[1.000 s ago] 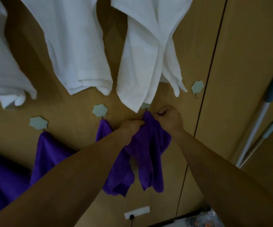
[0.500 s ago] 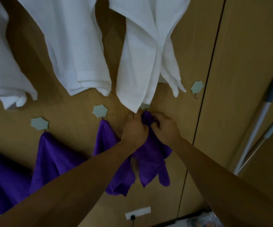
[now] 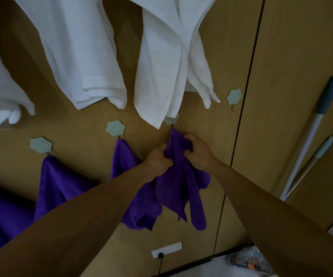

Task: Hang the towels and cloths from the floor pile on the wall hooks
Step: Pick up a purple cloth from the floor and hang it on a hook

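The hook (image 3: 171, 120) above the held purple cloth (image 3: 179, 180) is largely covered by the lower corner of a white towel (image 3: 161, 62), so only part of its pale green plate is seen and it cannot be told whether the cloth's top is actually caught on the metal hook. The white towels at the upper left are cut off by the frame edge, as is a purple cloth at the far left (image 3: 0, 212). Both forearms are extended forward and upward toward the wooden wall panel (image 3: 211, 47). The left hand (image 3: 157, 159) is clenched on the left side of the held cloth, with a fold gathered in the fingers. The right hand (image 3: 196, 149) is closed on the upper right of the same cloth, just below the hook, with the fingers curled into the fabric. The cloth is held against the panel between the two hands, and its lower corners hang free beneath them. Two further purple cloths are hung from green hooks to the left (image 3: 115, 127) (image 3: 40, 144), the nearer one partly hidden behind the left forearm. An unused hook (image 3: 234, 96) is seen to the right, beside the dark vertical seam of the panel. Two long-handled tools (image 3: 311, 132) are leaned against the right-hand panel. A white wall socket (image 3: 166, 249) with a dark plug is noted low on the wall; objects at the bottom right are too blurred to identify.
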`<action>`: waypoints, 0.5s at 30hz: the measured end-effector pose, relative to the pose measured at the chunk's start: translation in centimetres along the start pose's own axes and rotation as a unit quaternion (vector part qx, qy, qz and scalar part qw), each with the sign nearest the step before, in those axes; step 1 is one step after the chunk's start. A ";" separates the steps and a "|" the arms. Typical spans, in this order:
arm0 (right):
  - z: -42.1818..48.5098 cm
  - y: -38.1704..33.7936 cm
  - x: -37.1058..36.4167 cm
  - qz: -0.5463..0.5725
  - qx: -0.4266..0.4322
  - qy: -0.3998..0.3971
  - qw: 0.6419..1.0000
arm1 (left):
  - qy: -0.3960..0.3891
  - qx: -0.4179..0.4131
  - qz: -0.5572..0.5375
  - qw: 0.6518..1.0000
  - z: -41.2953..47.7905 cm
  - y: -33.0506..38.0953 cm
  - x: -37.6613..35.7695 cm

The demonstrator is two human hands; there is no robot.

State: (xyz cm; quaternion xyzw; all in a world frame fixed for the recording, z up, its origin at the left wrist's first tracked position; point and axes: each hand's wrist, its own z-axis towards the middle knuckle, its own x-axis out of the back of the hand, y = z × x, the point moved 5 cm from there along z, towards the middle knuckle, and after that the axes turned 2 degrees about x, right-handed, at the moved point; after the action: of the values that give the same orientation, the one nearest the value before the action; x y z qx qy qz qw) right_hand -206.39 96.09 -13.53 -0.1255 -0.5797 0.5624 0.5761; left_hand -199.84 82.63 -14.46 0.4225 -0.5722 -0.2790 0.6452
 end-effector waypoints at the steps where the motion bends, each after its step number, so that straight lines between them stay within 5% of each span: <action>1: -0.1 0.2 -0.4 -0.006 -0.006 -0.012 1.000 | 0.000 0.005 0.041 0.999 0.0 -0.4 0.2; 7: 0.8 1.0 -1.4 -0.084 -0.071 -0.016 0.994 | 0.017 0.002 0.156 0.988 0.3 0.3 -0.8; 15: -1.2 1.3 -0.5 -0.086 -0.130 0.002 0.988 | 0.062 0.001 0.151 0.987 -0.5 0.8 -0.8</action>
State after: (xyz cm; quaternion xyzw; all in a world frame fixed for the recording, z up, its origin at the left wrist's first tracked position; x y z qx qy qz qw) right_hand -205.94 96.75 -15.19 -0.1500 -0.6552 0.4308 0.6021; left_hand -199.60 83.83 -14.15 0.3486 -0.5884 -0.1514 0.7137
